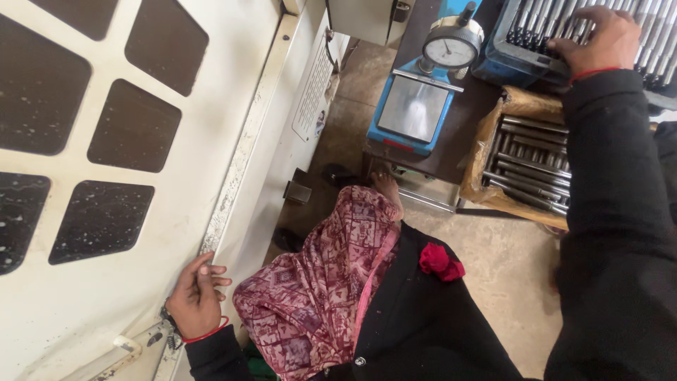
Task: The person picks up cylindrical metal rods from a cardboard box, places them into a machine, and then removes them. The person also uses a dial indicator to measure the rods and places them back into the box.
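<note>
Resting flat with fingers loosely spread, the left hand (197, 296) presses the cream door's (211, 106) edge strip. Across open concrete floor (508, 261), the right hand (596, 39) curls over the rim of a blue tray (504, 60) of steel rods; whether it pinches a rod, I cannot tell. Beside it: a brown-lined box (486, 141) of rods, a blue dial gauge (451, 46), a pale rectangular label (314, 88) on the cabinet side

Maroon patterned scarf (317, 282), black sleeves (613, 212), red cloth (441, 261), blue gauge stand (416, 109), white door (176, 176) with dark panes, grey rods (529, 162).
</note>
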